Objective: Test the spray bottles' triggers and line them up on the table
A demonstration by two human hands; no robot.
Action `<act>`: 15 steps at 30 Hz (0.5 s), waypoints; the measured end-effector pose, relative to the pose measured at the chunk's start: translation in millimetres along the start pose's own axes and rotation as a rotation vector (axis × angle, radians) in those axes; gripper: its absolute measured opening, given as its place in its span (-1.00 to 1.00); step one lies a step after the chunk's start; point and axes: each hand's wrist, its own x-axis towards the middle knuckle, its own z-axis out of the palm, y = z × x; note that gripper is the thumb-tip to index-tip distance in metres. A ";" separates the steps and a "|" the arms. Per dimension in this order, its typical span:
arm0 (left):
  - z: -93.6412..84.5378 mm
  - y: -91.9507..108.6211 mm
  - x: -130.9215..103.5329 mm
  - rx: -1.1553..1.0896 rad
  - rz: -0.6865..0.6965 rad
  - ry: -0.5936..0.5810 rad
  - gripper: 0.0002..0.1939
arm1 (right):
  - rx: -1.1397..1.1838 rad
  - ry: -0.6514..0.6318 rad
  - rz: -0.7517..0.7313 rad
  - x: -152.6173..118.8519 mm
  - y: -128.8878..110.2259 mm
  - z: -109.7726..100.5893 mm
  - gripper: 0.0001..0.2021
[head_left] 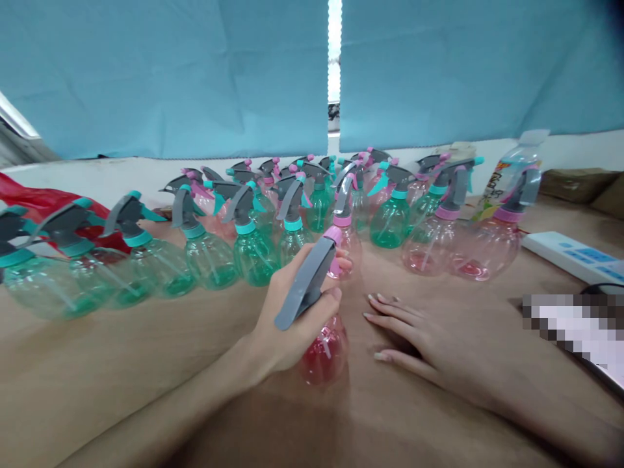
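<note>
Left hand (290, 341): wrapped round the neck of a round, translucent pink plastic spray bottle (324, 357); thumb on the near side, fingertips showing beyond it.
Pink bottle: near the front of the plain brown tabletop (146, 364), ahead of the wearer; grey trigger head over the hand, pink nozzle aimed away; cannot tell whether its base touches the surface.
Right hand (419, 335): holding nothing; palm down on the tabletop, fingers extended and slightly parted; just right of the pink bottle, apart from it.
Green row: round, translucent green plastic spray bottles (256, 253), grey heads, turquoise collars; upright, running off to the left edge.
Back cluster: more green and pink sprayers, close together; many partly hidden.
Right side: two round pink sprayers (424, 250) side by side; behind them a clear plastic drink bottle (504, 172); nearer, a flat white device with blue panels (570, 255).
Backdrop: light blue cloth curtain (146, 71); glossy red sheet (29, 193) at left.
</note>
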 end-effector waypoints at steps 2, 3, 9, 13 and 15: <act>1.7 0.0 -0.2 0.026 -0.007 0.020 -0.72 | -0.004 -0.028 -0.007 -0.4 -0.9 -1.7 -0.42; 3.0 0.2 -0.5 0.032 -0.011 0.028 -0.73 | -0.001 -0.042 -0.009 -1.2 -1.7 -3.5 -0.41; 22.5 2.7 -0.6 -0.052 -0.003 0.060 -0.63 | 0.083 0.096 0.071 -11.7 -15.4 -25.1 -0.37; 40.1 3.6 5.3 -0.076 0.012 0.093 -0.60 | 0.105 0.136 0.057 -18.7 -29.1 -39.9 -0.35; 47.2 3.8 10.3 -0.039 0.021 0.099 -0.62 | 0.104 0.196 0.055 -19.6 -35.1 -46.3 -0.37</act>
